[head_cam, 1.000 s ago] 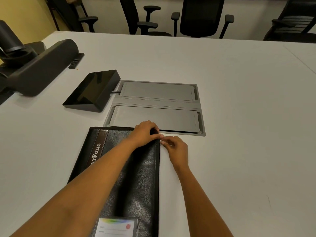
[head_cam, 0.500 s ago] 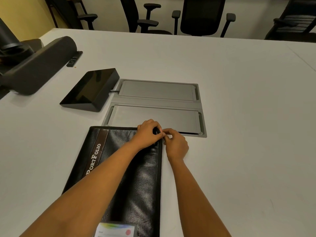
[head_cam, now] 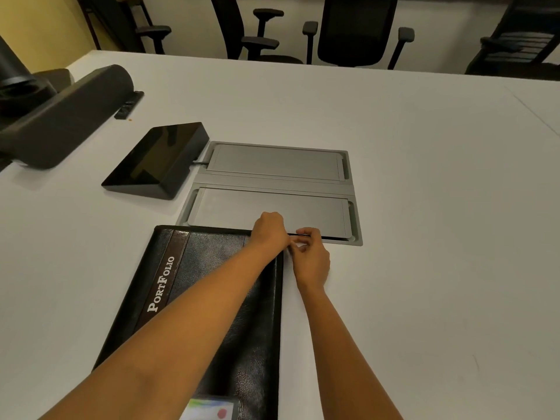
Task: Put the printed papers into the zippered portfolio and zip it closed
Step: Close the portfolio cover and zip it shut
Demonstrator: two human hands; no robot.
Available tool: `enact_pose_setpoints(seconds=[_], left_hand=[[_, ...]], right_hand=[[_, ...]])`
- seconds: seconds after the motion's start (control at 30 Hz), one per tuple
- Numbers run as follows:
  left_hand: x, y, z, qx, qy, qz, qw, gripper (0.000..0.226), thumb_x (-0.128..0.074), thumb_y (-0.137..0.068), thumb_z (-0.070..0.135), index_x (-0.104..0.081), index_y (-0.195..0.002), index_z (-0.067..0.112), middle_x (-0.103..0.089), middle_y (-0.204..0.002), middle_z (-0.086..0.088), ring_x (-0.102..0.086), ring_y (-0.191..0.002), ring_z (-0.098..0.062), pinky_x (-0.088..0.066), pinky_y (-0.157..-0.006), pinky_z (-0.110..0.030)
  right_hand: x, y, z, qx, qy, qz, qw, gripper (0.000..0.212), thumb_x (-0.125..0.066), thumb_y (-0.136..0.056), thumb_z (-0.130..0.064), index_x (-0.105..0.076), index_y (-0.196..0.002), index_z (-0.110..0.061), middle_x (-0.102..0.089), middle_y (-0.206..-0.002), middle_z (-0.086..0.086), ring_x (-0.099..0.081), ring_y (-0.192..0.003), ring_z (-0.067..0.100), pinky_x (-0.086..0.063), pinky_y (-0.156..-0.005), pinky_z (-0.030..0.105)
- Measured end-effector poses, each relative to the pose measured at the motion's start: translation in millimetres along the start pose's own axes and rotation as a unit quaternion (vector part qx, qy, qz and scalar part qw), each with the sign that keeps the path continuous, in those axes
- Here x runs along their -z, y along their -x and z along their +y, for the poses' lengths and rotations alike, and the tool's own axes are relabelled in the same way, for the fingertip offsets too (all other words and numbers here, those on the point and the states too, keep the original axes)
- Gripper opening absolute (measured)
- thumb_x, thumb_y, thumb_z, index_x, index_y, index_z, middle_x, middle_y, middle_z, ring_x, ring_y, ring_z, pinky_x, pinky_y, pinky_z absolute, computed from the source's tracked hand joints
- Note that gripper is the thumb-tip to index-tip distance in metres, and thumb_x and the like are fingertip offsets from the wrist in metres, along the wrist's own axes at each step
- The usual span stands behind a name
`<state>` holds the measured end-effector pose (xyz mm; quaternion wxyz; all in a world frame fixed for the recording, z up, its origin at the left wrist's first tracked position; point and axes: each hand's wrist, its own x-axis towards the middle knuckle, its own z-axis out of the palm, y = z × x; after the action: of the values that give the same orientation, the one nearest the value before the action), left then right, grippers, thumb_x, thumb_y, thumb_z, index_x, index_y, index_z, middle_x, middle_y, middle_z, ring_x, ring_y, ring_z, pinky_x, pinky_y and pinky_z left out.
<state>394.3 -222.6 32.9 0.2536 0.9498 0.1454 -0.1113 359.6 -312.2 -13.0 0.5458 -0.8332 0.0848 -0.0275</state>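
- The portfolio lies flat and shut on the white table, just in front of me, its far edge touching or overlapping the grey cable hatch set in the tabletop. No loose papers show, so I judge they are already inside and only the zipping remains.
- I read the cover as leather-like, fairly stiff, grainy and not slippery. Stuffed with paper it should feel moderately heavy and stay put under light pressure.
- My left hand is curled down over the far right corner, pressing it flat; its fingertips are hidden, so I cannot tell what they grasp.
- My right hand sits just beside that corner, thumb and fingers pinched together on something small. I take it for the zipper pull, but it is too small to confirm.
- Where to hold: pin the cover near the slider, and take the pull itself. Corners are where a zip binds, so I would guide it around gently.
- Farther out, a dark tablet-like device and a long dark speaker bar stand well apart, out of the way.
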Motion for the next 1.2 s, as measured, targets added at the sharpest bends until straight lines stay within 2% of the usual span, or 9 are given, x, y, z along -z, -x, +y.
enact_pose_setpoints(seconds=[0.07,0.17,0.27,0.33,0.5,0.6,0.8,0.9,1.2], left_hand=[[0,-1,2,0.012,0.008,0.015,1.0,0.007,-0.058,-0.081,-0.001,-0.064,-0.079,0.003,-0.066,-0.103,-0.019,-0.062,-0.086,-0.027,-0.048,-0.067,-0.026],[-1,-4,1,0.031,0.032,0.034,0.998,0.014,-0.062,-0.08,0.0,-0.069,-0.092,0.0,-0.068,-0.099,-0.014,-0.06,-0.081,-0.023,-0.047,-0.068,-0.024],[-3,-8,-3,0.045,0.056,0.052,0.996,0.014,-0.061,-0.081,0.001,-0.061,-0.069,0.008,-0.061,-0.074,-0.004,-0.058,-0.077,-0.021,-0.046,-0.065,-0.023],[-4,-7,-5,0.053,0.067,0.071,0.994,0.013,-0.06,-0.083,0.005,-0.062,-0.071,0.006,-0.066,-0.079,-0.008,-0.061,-0.078,-0.023,-0.047,-0.065,-0.024],[13,-6,-30,0.098,0.022,0.148,0.984,0.023,-0.052,-0.09,0.016,-0.069,-0.098,0.003,-0.069,-0.101,-0.016,-0.06,-0.098,-0.033,-0.047,-0.08,-0.032],[29,-10,-63,0.129,0.024,0.165,0.977,0.027,-0.052,-0.092,0.022,-0.068,-0.097,0.0,-0.069,-0.1,-0.018,-0.06,-0.098,-0.034,-0.045,-0.082,-0.034],[30,-7,-68,0.093,0.07,0.175,0.978,0.023,-0.057,-0.091,0.024,-0.067,-0.099,0.004,-0.068,-0.103,-0.017,-0.059,-0.1,-0.033,-0.049,-0.085,-0.039],[26,-4,-70,0.085,0.098,0.189,0.973,0.018,-0.057,-0.091,0.021,-0.065,-0.098,0.007,-0.068,-0.102,-0.015,-0.06,-0.098,-0.032,-0.05,-0.083,-0.04],[31,-1,-99,0.09,0.124,0.229,0.961,0.019,-0.052,-0.094,0.015,-0.064,-0.1,0.002,-0.07,-0.099,-0.015,-0.061,-0.096,-0.03,-0.049,-0.077,-0.037]], right_hand=[[0,2,-1,0.0,0.004,0.007,1.0,0.02,-0.064,-0.085,-0.019,-0.058,-0.103,-0.013,-0.062,-0.091,-0.003,-0.053,-0.07,0.005,-0.045,-0.067,0.013],[-4,10,-1,-0.005,0.07,-0.031,0.997,0.024,-0.05,-0.093,-0.026,-0.064,-0.096,-0.005,-0.067,-0.093,0.009,-0.061,-0.079,0.019,-0.047,-0.073,0.028],[-11,19,-1,0.006,0.117,-0.071,0.991,0.031,-0.045,-0.095,-0.031,-0.063,-0.094,-0.005,-0.068,-0.091,0.011,-0.062,-0.083,0.025,-0.049,-0.074,0.035],[-17,22,-1,0.016,0.147,-0.069,0.987,0.031,-0.047,-0.094,-0.034,-0.061,-0.095,-0.007,-0.067,-0.093,0.011,-0.061,-0.085,0.024,-0.051,-0.074,0.037],[-21,28,-1,0.015,0.163,-0.043,0.986,0.034,-0.044,-0.094,-0.039,-0.06,-0.094,-0.009,-0.066,-0.093,0.008,-0.059,-0.087,0.023,-0.05,-0.079,0.036],[-20,24,-1,0.012,0.168,-0.057,0.984,0.033,-0.047,-0.093,-0.038,-0.059,-0.093,-0.007,-0.066,-0.094,0.01,-0.058,-0.09,0.027,-0.047,-0.079,0.039],[-30,3,-30,0.083,0.221,-0.135,0.962,0.038,-0.046,-0.093,-0.038,-0.049,-0.125,-0.017,-0.047,-0.128,0.01,-0.042,-0.118,0.028,-0.04,-0.094,0.039],[-42,-2,-38,0.137,0.301,-0.141,0.933,0.037,-0.043,-0.094,-0.041,-0.054,-0.121,-0.018,-0.049,-0.126,0.008,-0.04,-0.116,0.027,-0.035,-0.093,0.037],[-50,1,-30,0.122,0.315,-0.108,0.935,0.035,-0.041,-0.095,-0.042,-0.054,-0.119,-0.02,-0.05,-0.125,0.006,-0.039,-0.115,0.025,-0.032,-0.092,0.033]])
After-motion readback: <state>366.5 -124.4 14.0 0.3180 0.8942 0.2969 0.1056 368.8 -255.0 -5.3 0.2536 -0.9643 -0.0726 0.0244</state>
